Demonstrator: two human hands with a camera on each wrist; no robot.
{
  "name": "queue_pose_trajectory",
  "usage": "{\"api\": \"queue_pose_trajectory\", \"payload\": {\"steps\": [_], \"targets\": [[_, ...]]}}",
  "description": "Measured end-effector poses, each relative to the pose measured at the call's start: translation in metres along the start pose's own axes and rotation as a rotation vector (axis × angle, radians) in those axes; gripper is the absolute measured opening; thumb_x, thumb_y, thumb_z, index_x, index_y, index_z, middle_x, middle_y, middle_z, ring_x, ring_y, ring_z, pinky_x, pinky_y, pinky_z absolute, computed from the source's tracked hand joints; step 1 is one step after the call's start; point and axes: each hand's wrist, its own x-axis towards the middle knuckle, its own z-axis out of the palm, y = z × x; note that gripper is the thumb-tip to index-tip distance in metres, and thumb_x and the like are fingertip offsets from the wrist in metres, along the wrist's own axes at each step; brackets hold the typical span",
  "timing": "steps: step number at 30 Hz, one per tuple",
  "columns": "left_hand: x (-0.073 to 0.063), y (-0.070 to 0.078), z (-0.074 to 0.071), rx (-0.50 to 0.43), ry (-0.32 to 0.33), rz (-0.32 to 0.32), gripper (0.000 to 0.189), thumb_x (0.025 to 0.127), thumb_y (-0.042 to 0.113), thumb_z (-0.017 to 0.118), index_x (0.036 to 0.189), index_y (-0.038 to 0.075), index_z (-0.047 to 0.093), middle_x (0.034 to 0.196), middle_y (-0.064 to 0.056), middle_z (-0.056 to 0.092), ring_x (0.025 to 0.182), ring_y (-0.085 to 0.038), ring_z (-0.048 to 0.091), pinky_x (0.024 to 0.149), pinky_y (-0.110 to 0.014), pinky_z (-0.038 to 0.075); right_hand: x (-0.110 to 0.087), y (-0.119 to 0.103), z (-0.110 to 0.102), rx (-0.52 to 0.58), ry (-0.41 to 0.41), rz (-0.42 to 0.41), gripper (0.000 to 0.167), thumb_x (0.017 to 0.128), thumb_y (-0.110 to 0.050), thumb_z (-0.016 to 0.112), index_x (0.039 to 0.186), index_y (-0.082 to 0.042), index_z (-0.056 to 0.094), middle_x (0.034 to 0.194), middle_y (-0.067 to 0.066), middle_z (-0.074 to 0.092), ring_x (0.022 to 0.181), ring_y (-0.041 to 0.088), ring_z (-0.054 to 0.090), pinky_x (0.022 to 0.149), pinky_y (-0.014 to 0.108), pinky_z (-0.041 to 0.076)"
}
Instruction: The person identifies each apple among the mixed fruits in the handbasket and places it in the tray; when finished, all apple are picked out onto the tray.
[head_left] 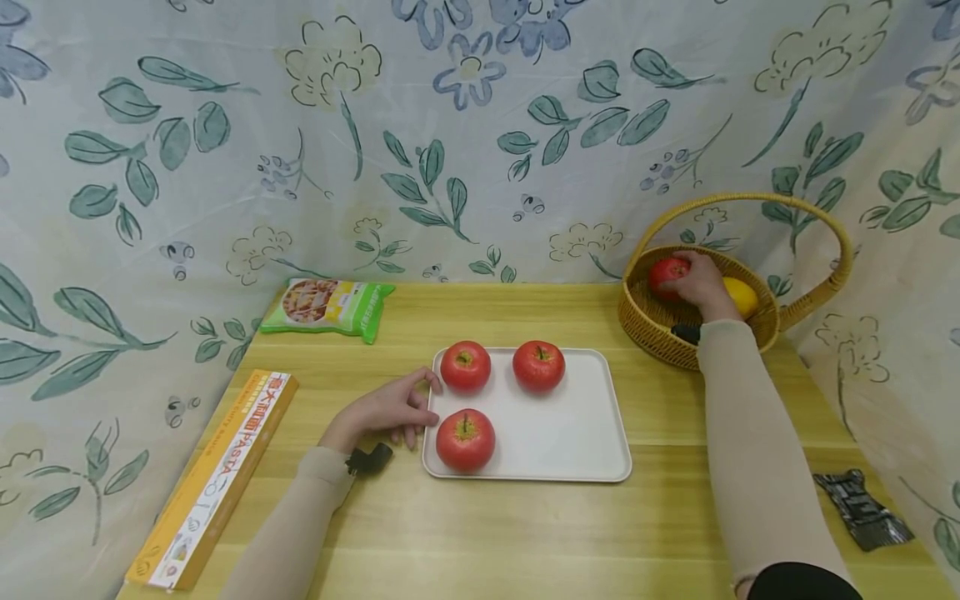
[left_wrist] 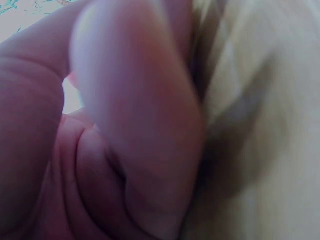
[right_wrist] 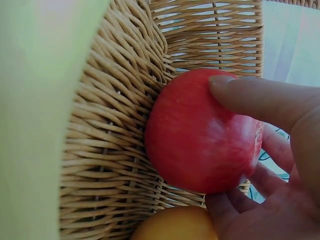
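Inside the wicker basket [head_left: 660,346] at the right, my right hand [head_left: 703,287] grips a red apple [right_wrist: 200,135], thumb on one side and fingers on the other. A yellow fruit [head_left: 741,297] lies beside that hand, partly hidden; its kind is unclear. My left hand [head_left: 393,407] is at the left edge of a white tray [head_left: 558,433], fingers loosely bent and holding nothing; whether it touches the rim I cannot tell. On the tray are three red apples: one back left [head_left: 466,367], one back middle [head_left: 538,367], one front left [head_left: 466,440].
A green food packet [head_left: 326,307] lies at the back left of the wooden table [head_left: 525,542]. Along the left side is a long yellow pasta box [head_left: 213,479]. A crumpled black wrapper [head_left: 862,508] lies at the right edge. A floral cloth [head_left: 465,167] hangs behind.
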Motion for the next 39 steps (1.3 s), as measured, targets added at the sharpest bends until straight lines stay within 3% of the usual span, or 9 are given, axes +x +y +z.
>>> {"api": "queue_pose_trajectory", "payload": {"steps": [9, 16, 25, 32, 39], "targets": [[0.001, -0.001, -0.001, 0.003, -0.003, 0.006, 0.053, 0.096, 0.026, 0.079, 0.135, 0.017, 0.044, 0.074, -0.005, 0.069, 0.053, -0.018, 0.069, 0.045, -0.024, 0.047, 0.001, -0.001, -0.003, -0.06, -0.002, 0.039, 0.074, 0.097, -0.023, 0.072, 0.156, 0.004, 0.037, 0.157, 0.042, 0.036, 0.143, 0.061, 0.032, 0.12, 0.07, 0.029], [0.003, -0.001, -0.001, -0.001, -0.008, 0.009, 0.053, 0.096, 0.027, 0.079, 0.135, 0.017, 0.044, 0.075, -0.006, 0.07, 0.054, -0.019, 0.069, 0.046, -0.024, 0.048, -0.009, -0.008, -0.014, -0.072, 0.014, 0.069, 0.08, 0.097, -0.031, 0.072, 0.157, 0.006, 0.034, 0.155, 0.041, 0.038, 0.14, 0.058, 0.038, 0.118, 0.069, 0.033], [0.002, -0.003, 0.0, 0.016, -0.002, 0.007, 0.052, 0.097, 0.028, 0.079, 0.135, 0.018, 0.045, 0.077, -0.006, 0.069, 0.054, -0.019, 0.069, 0.046, -0.024, 0.048, -0.034, -0.036, -0.029, 0.085, 0.01, 0.079, 0.102, 0.099, -0.051, 0.068, 0.169, -0.005, 0.01, 0.168, 0.037, 0.023, 0.148, 0.058, 0.033, 0.121, 0.072, 0.033], [0.002, -0.006, -0.001, 0.024, 0.003, 0.021, 0.052, 0.097, 0.029, 0.079, 0.135, 0.018, 0.045, 0.077, -0.005, 0.068, 0.053, -0.019, 0.069, 0.046, -0.024, 0.047, -0.067, -0.051, -0.023, 0.241, 0.041, 0.085, 0.101, 0.099, -0.055, 0.068, 0.17, -0.01, 0.013, 0.173, 0.029, 0.021, 0.15, 0.053, 0.032, 0.123, 0.07, 0.032], [0.002, -0.004, -0.001, 0.034, 0.004, 0.022, 0.053, 0.097, 0.028, 0.078, 0.136, 0.018, 0.045, 0.076, -0.006, 0.069, 0.053, -0.019, 0.068, 0.046, -0.024, 0.048, -0.096, -0.06, -0.014, 0.422, 0.064, 0.06, 0.099, 0.098, -0.051, 0.072, 0.17, -0.018, 0.013, 0.173, 0.022, 0.022, 0.151, 0.041, 0.03, 0.122, 0.06, 0.035]]}}
